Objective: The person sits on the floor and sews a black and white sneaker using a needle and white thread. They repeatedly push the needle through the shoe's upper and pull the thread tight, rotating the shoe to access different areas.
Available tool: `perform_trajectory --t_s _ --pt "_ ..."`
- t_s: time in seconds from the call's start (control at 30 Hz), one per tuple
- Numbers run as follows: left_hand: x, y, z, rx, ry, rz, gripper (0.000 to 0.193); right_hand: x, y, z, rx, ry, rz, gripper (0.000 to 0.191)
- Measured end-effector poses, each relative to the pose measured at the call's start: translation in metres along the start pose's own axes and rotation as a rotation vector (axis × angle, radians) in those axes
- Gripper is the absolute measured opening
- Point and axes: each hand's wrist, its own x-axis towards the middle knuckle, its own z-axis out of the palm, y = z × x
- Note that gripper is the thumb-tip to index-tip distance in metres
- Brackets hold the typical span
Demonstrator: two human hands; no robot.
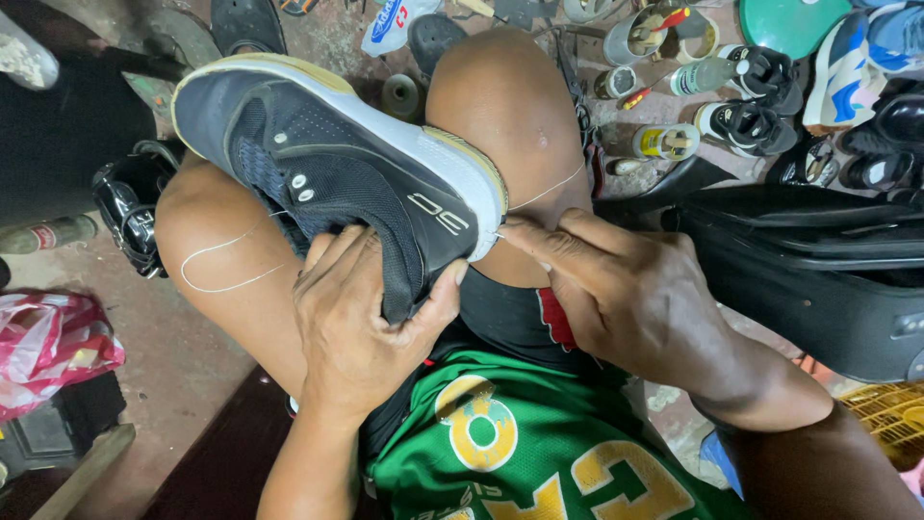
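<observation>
A black sneaker [337, 164] is gripped by the closed left hand [361, 318], its long axis running upper left to lower right. White thread [544, 193] is pinched at the sole's edge by the right hand [626, 289]. Tools are held in a tin [635, 39] on the floor.

The left hand [361, 313] reaches up from the lower middle, its forearm rising almost straight, fingers spread upward and thumb hooked out to the right in a firm clasp. The right hand [626, 289] comes in from the lower right with the wrist bent, back of the hand upward, fingertips [515, 234] pinched together and pointing left. Both bare knees are raised between the arms.
</observation>
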Motion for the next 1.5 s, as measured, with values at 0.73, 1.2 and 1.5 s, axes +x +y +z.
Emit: perform_trajectory --t_s 0.73,1.2,1.5 --pt "-0.021 0.003 0.013 -0.259 0.119 -0.316 0.020 0.035 -0.013 0.005 -0.421 -0.061 -0.315 0.026" --pt "-0.058 0.000 -0.019 -0.256 0.293 -0.195 0.017 0.029 -0.018 0.013 -0.287 -0.046 -0.252 0.012" --pt "-0.124 -0.027 -0.091 0.161 0.408 -0.506 0.014 0.032 -0.016 0.003 -0.102 -0.102 0.071 0.013"
